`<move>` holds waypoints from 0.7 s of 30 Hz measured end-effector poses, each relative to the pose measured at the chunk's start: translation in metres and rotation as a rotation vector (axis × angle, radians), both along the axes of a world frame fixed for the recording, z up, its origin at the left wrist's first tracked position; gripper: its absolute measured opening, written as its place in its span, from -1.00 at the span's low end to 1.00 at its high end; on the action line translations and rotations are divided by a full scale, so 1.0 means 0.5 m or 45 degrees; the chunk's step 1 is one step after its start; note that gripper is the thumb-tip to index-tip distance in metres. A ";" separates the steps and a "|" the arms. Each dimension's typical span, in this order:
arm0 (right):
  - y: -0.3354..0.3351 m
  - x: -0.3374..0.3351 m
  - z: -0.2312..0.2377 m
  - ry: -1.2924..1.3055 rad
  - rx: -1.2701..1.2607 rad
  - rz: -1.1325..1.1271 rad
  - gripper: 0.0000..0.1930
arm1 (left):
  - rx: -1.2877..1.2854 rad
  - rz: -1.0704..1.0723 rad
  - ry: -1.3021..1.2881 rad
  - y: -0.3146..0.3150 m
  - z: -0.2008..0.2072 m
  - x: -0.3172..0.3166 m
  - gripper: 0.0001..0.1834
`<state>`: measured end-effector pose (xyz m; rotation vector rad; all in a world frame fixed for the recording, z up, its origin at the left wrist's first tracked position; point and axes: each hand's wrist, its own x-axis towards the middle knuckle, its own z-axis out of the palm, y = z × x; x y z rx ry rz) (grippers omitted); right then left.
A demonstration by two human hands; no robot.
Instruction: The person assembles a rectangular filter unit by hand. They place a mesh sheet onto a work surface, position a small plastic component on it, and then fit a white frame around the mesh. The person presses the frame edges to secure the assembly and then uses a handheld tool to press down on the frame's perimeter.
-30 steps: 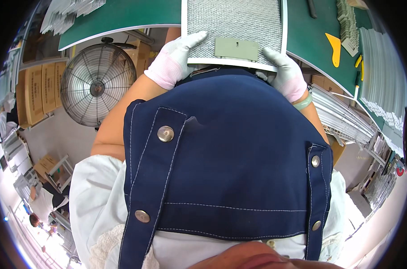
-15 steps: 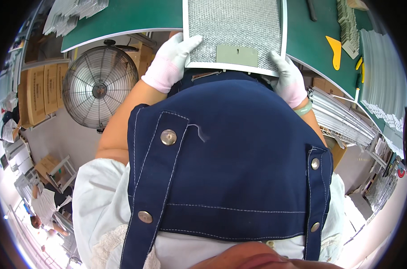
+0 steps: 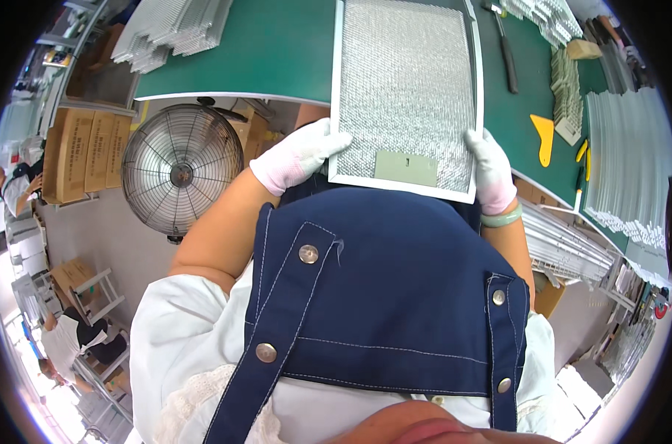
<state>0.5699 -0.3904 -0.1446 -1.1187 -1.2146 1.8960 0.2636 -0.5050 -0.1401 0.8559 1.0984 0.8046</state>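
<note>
A framed metal mesh filter [image 3: 406, 81] lies between my gloved hands, its near end sticking out past the table edge toward my apron. Its rim is silvery, and a grey-green plate [image 3: 405, 169] with a small dark slot sits at the near end. My left hand [image 3: 300, 154] grips the left rim near the corner, thumb on top and fingers underneath, mostly hidden. On the opposite rim my right hand [image 3: 491, 169] holds on, thumb along the upper edge. Both gloves are white with pinkish cuffs.
The green table [image 3: 277, 52] carries stacked metal mesh sheets [image 3: 177, 33] at left. To the right lie a yellow scraper [image 3: 544, 139], a dark-handled tool [image 3: 508, 65], yellow-handled pliers [image 3: 583, 154] and stacked metal strips [image 3: 624, 155]. A floor fan [image 3: 181, 175] stands left; people work beyond it.
The view has shifted, so the table and filter appear lower and more of the filter's far part shows. Both hands keep their hold on its side rims.
</note>
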 end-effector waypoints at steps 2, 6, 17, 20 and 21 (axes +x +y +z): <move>0.006 0.005 0.007 -0.017 0.044 0.060 -0.56 | 0.199 0.137 0.110 0.024 -0.007 -0.013 -0.55; -0.012 -0.006 0.045 0.045 0.042 0.176 -0.51 | 0.303 0.490 0.129 0.090 0.043 -0.028 -0.51; -0.026 0.005 0.126 0.064 0.528 0.229 -0.49 | 0.774 0.534 0.154 0.203 0.267 -0.062 -0.54; -0.030 0.003 0.133 0.021 0.557 0.215 -0.51 | 0.711 0.535 -0.093 0.214 0.221 -0.068 -0.57; -0.035 0.006 0.132 0.021 0.544 0.218 -0.52 | 0.705 0.534 -0.174 0.209 0.215 -0.064 -0.57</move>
